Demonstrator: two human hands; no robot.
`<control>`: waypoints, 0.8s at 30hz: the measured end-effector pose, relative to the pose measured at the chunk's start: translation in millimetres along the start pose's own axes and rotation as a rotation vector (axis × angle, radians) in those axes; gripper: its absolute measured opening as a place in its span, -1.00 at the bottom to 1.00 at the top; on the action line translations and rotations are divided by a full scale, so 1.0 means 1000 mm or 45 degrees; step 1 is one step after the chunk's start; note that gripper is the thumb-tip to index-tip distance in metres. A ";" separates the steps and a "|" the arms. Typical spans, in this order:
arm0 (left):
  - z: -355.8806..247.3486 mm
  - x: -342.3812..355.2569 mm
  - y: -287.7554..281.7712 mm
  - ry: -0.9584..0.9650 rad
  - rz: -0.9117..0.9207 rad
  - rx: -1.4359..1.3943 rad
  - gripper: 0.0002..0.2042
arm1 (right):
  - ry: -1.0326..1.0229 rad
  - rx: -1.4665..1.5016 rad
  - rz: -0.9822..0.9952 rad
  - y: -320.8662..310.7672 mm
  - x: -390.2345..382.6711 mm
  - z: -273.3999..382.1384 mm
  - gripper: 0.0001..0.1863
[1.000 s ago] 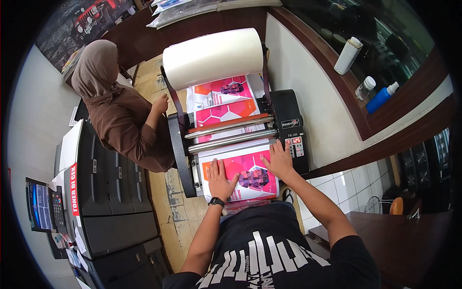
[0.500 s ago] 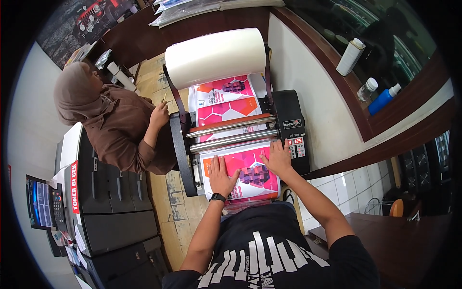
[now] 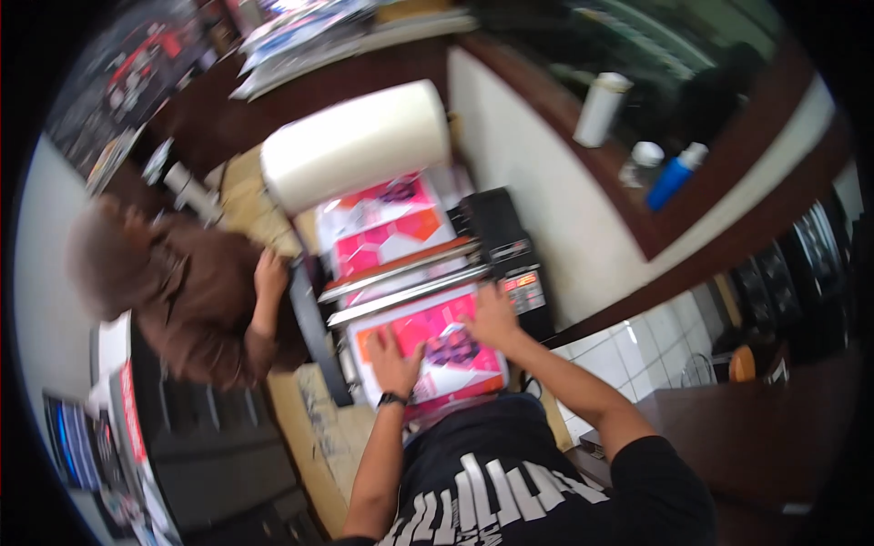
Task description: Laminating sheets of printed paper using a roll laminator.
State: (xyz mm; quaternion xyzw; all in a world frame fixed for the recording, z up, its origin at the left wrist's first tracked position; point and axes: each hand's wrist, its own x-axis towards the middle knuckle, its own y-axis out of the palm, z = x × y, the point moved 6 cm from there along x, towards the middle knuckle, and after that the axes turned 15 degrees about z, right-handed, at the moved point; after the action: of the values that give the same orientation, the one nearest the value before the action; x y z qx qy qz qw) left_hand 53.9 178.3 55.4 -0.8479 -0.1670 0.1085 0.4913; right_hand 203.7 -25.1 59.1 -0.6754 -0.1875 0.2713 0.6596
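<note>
Slid slightly toward 12 o'clock: pink-and-orange printed paper sheet point(image 3: 437, 350), flattened by left hand point(image 3: 393, 361) and right hand point(image 3: 492, 316), fingers spread (blurred), feeding metal laminator rollers point(image 3: 405, 282).

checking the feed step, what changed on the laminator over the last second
Little changed. The left hand and right hand stay pressed flat on the pink printed sheet at the machine's front tray, with the sheet in much the same place below the rollers. The co-worker in brown has leaned lower, one hand kept at the machine's left side. The white film roll looks unmoved. Nothing was taken up or let go.
</note>
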 end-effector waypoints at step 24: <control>-0.020 -0.013 0.009 0.486 0.099 0.073 -0.75 | 0.414 0.242 -2.060 -0.396 -0.236 -0.177 -0.48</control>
State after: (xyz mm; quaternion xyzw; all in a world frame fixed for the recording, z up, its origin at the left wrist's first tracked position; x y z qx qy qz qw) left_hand 50.2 153.2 57.4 -0.8446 -0.0346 -0.0308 0.5333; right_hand 168.7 -285.5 477.0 -0.3043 -0.4939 -0.3730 0.7241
